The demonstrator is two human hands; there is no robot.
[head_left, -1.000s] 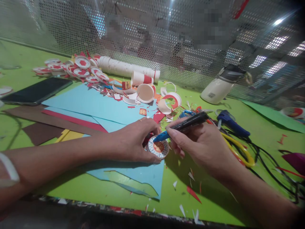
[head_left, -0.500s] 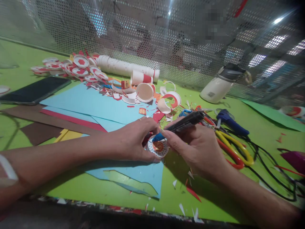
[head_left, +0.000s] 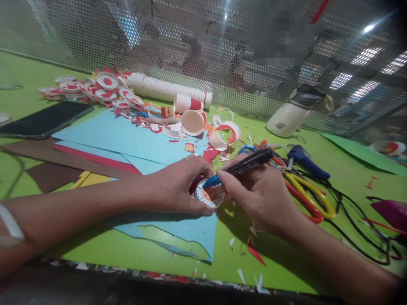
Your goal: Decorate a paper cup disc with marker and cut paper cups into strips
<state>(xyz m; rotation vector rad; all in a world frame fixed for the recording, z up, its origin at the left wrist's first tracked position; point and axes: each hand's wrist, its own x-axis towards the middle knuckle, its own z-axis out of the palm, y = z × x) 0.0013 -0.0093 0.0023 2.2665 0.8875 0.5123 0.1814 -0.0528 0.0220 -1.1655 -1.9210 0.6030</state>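
Observation:
My left hand point(head_left: 187, 186) curls its thumb and fingers around a small round paper cup base point(head_left: 217, 199), a white disc with blue marks and an orange patterned centre. In my right hand point(head_left: 257, 190) is a marker pen point(head_left: 248, 164) with a blue front end and a black rear. The pen slants down to the left, its tip at the upper part of the disc. Under the left hand lie light blue paper sheets point(head_left: 187, 228). An orange patterned paper square point(head_left: 189, 147) rests just beyond the hands.
Cut paper cups point(head_left: 193, 123) and scraps lie ahead, with a long cup stack point(head_left: 168, 91) behind. At left are a phone point(head_left: 47, 118) and red-and-white discs point(head_left: 106, 95). Scissors point(head_left: 310, 197), a blue glue gun point(head_left: 308, 163) and cables sit right; a white bottle point(head_left: 288, 116) stands farther back.
Both hands keep their grip and nearly the same pose. The pen tip stays at the disc's upper part, and the whole view shifts very slightly.

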